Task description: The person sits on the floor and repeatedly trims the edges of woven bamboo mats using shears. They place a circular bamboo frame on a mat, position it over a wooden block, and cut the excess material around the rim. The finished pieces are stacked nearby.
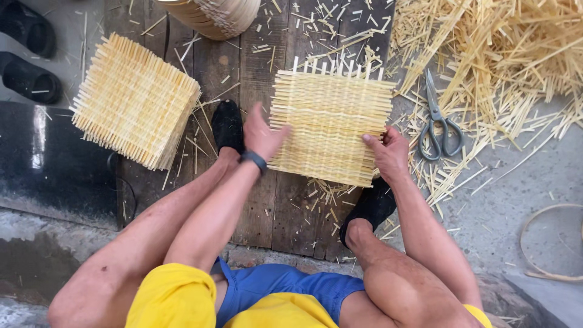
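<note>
Weathered wooden planks (pixel 267 200) form the surface where a seated person in yellow shorts works strips of pale bamboo into a flat woven mat (pixel 331 124). The mat lies on the planks between both hands, in front of the person's knees. Its body looks closely woven, while a row of upright strip ends juts from the far edge, untrimmed; judging by that ragged fringe, the weaving seems largely done and the edges are yet to be finished. The left hand (pixel 262 135), a dark band at its wrist, is open with fingers loosely spread, its palm meeting the mat's left edge. The right hand (pixel 388 152) rests on the mat's right edge, fingers curled and pressing against the side strips; whether it pinches a single strip cannot be told. Well to the left of the left hand sits a stack of finished mats (pixel 135 100), squared up and apparently complete. Just to the right of the right hand lies a pair of grey scissors (pixel 438 121) among loose cuttings, and beyond it a heap of raw strips (pixel 498 54) spreads over the concrete. A round basket base (pixel 209 15) stands beyond the hands. Two dark slippers (pixel 27 54) sit at the far left.
</note>
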